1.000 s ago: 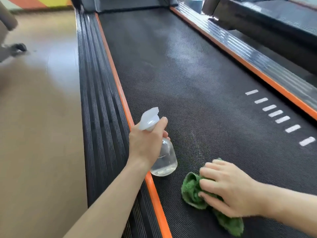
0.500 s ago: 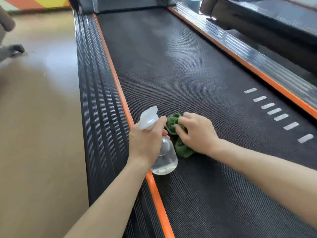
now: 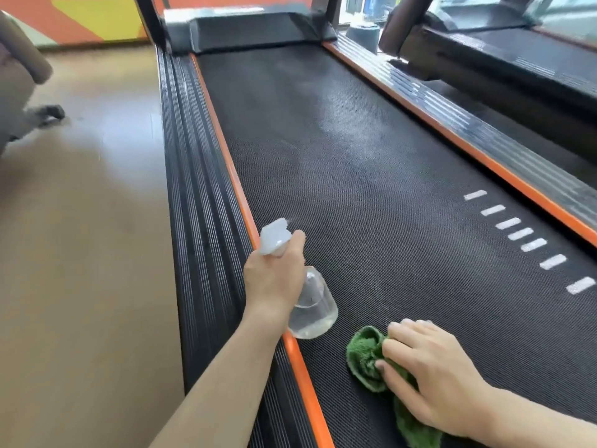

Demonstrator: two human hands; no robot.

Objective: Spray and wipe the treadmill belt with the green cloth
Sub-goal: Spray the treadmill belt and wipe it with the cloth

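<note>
**Cloth on the belt, bottle held above its edge**

The right hand lies on the green cloth, fingers curled over the bunched fabric and pressing it onto the black treadmill belt near the bottom of the view. Part of the cloth trails out under the wrist. The left hand grips a clear spray bottle by the neck, one finger lying alongside its white nozzle, holding it over the orange strip at the belt's left edge. Pale damp-looking patches show farther up the belt. White dashes mark the belt's right side. A tan floor lies to the left.
</note>
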